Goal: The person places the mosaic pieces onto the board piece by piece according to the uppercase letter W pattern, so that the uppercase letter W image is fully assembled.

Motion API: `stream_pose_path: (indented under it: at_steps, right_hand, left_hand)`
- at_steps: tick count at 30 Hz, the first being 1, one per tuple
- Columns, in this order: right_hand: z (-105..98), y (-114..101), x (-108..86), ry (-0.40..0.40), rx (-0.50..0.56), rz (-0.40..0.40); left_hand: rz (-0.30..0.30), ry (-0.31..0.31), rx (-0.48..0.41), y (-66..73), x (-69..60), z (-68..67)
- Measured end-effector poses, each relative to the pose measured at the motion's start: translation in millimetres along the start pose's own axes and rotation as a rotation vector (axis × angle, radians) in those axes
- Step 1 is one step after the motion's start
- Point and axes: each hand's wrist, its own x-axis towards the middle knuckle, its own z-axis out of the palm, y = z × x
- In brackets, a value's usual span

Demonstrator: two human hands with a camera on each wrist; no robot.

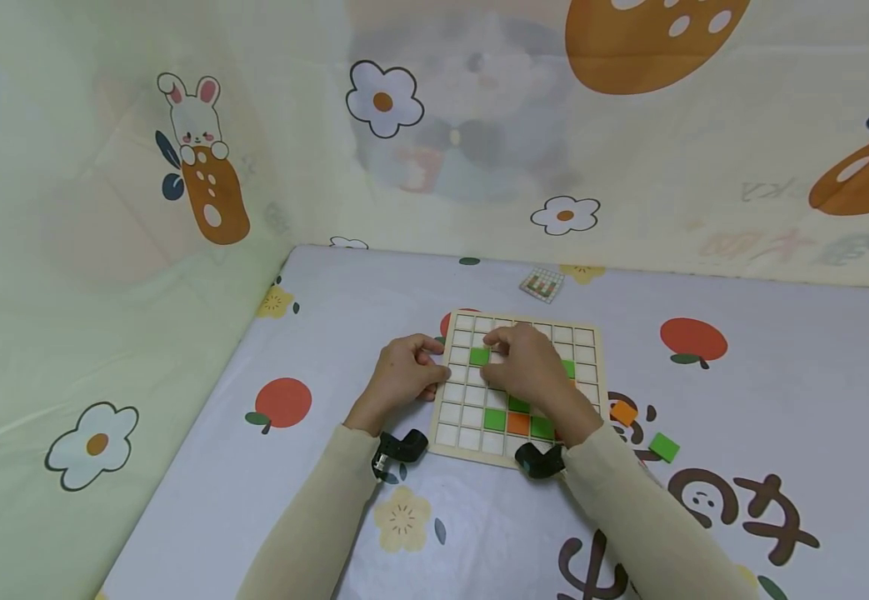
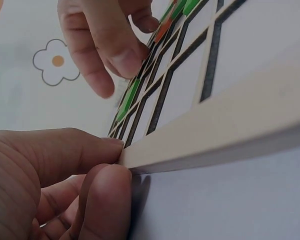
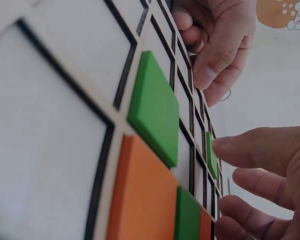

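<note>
A square wooden grid board [image 1: 601, 350] with white cells lies on the table. Green tiles [image 3: 154, 107] and orange tiles [image 3: 142, 195] fill some of its cells. At the board's left edge, my left hand [image 1: 402, 368] pinches the rim between thumb and forefinger, as the left wrist view shows close up. My right hand [image 1: 530, 367] is over the board, thumb and fingers apart around a green tile [image 1: 480, 356] in the upper left part. Its thumb [image 3: 260, 145] comes close to that tile; contact is hard to tell. The right hand and forearm cover several cells.
Right of the board lie a loose orange tile [image 1: 623, 412] and a loose green tile [image 1: 663, 447]. Behind the board is a small card [image 1: 542, 284] with a grid pattern. Printed cloth covers the table, and printed sheets hang at the back and left.
</note>
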Motion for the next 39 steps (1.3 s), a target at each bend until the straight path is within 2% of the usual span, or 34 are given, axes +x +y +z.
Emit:
stream_pose_path:
  at_steps: [5,16,26,34,39]
  right_hand:
    - [-4.7,0.4,-7.5,0.038,-0.02,-0.04]
    - [-14.7,7.0,-26.6,0.045,-0.085,-0.082]
    - [-31.2,24.1,-48.8,0.032,-0.16,-0.054]
    - [-52.3,42.6,-67.9,0.065,-0.178,0.023]
    - [-61.3,57.9,-80.4,0.091,-0.197,0.007]
  left_hand:
    - [0.0,0.004,-0.004,-0.8,0.4,-0.4]
    - [0.007,0.011,0.001,-1.8,0.5,-1.9]
    - [0.011,0.009,-0.002,-2.2,0.4,-1.3]
    - [0.014,0.012,0.011,-0.4,-0.6,0.7]
    - [0.015,0.018,0.024,0.0,-0.5,1.5]
